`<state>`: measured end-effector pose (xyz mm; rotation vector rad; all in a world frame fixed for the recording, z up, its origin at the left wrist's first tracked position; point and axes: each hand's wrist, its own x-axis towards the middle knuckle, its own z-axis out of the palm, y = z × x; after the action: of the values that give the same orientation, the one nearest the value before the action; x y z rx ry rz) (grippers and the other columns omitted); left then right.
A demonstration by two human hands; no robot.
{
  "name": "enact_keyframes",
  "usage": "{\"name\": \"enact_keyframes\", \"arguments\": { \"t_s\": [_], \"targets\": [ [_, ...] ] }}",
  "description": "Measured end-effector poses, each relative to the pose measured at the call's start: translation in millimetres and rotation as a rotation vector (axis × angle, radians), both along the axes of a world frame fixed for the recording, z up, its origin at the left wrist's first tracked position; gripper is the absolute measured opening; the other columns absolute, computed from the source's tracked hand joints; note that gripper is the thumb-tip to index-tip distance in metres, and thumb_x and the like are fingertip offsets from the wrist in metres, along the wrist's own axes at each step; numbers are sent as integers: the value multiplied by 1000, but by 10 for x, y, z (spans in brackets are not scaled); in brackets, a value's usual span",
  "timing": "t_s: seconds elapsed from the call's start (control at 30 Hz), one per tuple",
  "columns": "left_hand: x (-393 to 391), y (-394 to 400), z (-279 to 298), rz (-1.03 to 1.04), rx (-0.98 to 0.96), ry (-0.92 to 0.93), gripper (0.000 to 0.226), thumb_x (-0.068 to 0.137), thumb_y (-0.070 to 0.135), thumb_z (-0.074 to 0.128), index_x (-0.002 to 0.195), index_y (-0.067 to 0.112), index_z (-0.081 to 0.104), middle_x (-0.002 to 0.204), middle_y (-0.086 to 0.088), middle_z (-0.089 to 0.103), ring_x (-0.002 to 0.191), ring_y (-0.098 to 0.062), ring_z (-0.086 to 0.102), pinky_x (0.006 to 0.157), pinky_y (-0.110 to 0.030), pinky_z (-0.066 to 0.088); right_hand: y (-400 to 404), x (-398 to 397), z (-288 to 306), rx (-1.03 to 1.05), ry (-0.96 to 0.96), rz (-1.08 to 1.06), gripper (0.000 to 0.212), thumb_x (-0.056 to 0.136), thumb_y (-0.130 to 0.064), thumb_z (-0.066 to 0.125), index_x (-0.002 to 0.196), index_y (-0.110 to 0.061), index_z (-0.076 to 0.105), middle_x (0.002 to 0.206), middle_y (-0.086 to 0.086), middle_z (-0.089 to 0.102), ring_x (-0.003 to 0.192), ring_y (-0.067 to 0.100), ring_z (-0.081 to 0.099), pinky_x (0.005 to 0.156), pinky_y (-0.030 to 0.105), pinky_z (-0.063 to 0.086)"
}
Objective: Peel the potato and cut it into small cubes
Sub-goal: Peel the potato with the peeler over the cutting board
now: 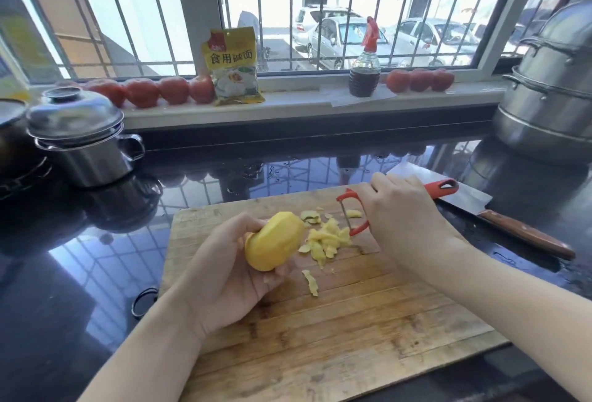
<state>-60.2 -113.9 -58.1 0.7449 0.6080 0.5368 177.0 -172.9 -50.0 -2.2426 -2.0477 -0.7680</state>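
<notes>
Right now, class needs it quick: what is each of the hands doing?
Left hand: closed around the potato, held above the cutting board.
Right hand: closed around the red peeler.

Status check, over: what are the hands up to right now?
Left hand holds potato, visible side peeled. Right hand grips red peeler above peelings. Nothing blocking; knife rests beside board.

Cutting board [336,337], lower centre of the frame: near half bare wood, far half taken by a heap of peelings [326,240], the left hand [224,273] with the potato [272,241], and the right hand [400,209] gripping the red peeler [350,209]. Dark counter [80,257], left of the board: open stretch, bounded at upper left by a lidded steel pot [83,142]. Right of the board: a knife [512,232] lies along the edge, with stacked steamer pots [551,87] filling the upper right.
</notes>
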Motion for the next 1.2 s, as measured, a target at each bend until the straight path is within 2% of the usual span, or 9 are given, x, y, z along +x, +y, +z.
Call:
{"name": "enact_keyframes", "arguments": {
  "t_s": [0.13, 0.23, 0.3, 0.47, 0.73, 0.87, 0.97, 1.07, 1.2],
  "targets": [
    [-2, 19, -7, -9, -46, -38, 51, 92, 19, 44, 136, -6, 52, 100, -25, 63, 59, -22, 48, 46, -25, 36, -40, -32, 82, 12, 16, -9, 16, 84, -4, 60, 95, -15, 54, 83, 3, 50, 70, 23, 46, 67, 38, 44],
    [7, 11, 3, -1, -65, -38, 39, 90, 19, 45, 119, -5, 56, 96, -23, 60, 57, -21, 45, 43, -24, 33, -97, -98, 84, -113, 19, -9, 26, 87, -10, 55, 112, -18, 52, 101, 2, 59, 90, 25, 56, 83, 38, 45],
    [10, 2, 8, 3, -70, -27, 36, 90, 20, 46, 113, -5, 58, 94, -22, 60, 57, -20, 44, 43, -24, 32, -151, -181, 91, -42, 25, 47, 19, 90, -9, 56, 108, -17, 55, 92, 1, 57, 82, 23, 52, 78, 37, 45],
    [31, 12, -24, -23, -78, -25, 34, 96, 22, 45, 118, -1, 55, 94, -18, 61, 63, -21, 48, 49, -26, 38, -201, -559, 91, 227, 37, 236, 18, 93, -2, 47, 101, -12, 61, 82, 3, 51, 72, 24, 44, 70, 41, 40],
    [36, 23, -76, 31, -51, -71, 46, 89, 23, 54, 126, -4, 59, 101, -22, 67, 75, -26, 64, 55, -28, 55, -144, -848, 131, 189, -10, 256, 44, 88, 0, 29, 122, -6, 56, 96, 10, 50, 83, 29, 47, 75, 43, 39],
    [29, 71, -88, 156, -34, -100, 42, 98, 18, 55, 134, -3, 55, 111, -23, 71, 83, -27, 70, 65, -35, 61, -187, -766, 189, 194, 39, 155, 27, 90, -3, 45, 114, -11, 57, 94, 7, 48, 81, 27, 44, 74, 41, 36],
    [29, 90, -123, 218, 12, -6, 37, 102, 24, 54, 132, 3, 54, 101, -19, 66, 76, -26, 64, 66, -36, 51, -227, -680, 245, 201, 39, 134, 15, 88, -2, 56, 97, -14, 52, 89, 5, 45, 76, 25, 40, 72, 41, 36],
    [60, 84, -123, 222, 76, 40, 29, 101, 26, 50, 120, 6, 60, 93, -14, 58, 68, -21, 49, 61, -36, 35, -226, -721, 223, 218, -16, 184, 27, 85, 5, 31, 92, -11, 51, 87, 7, 43, 74, 26, 38, 69, 42, 36],
    [88, 69, -145, 212, 87, 45, 28, 102, 26, 49, 116, 5, 63, 89, -15, 55, 70, -22, 49, 59, -35, 38, -177, -863, 118, 292, -68, 259, 55, 93, 1, 1, 89, -8, 55, 84, 12, 49, 70, 29, 42, 66, 44, 37]
  ]
}}
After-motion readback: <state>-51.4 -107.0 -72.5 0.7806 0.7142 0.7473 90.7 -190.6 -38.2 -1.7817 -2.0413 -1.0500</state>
